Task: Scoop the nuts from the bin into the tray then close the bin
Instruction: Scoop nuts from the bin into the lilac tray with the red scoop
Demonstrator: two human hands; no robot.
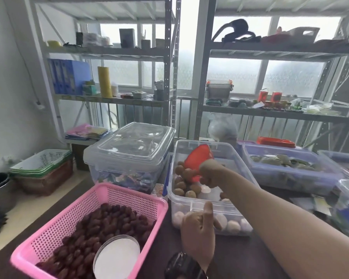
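Shelving and frosted windows fill the back; a dark desk [240, 256] carries tubs. At centre frame the open bin [191, 200] holds nuts [186, 184], long axis running away from the viewer. Right hand [209, 174], closed on a red scoop [197, 160], is inside it, nearer the nuts. Left hand [197, 228] grips the near rim. Which container is the tray is unclear.
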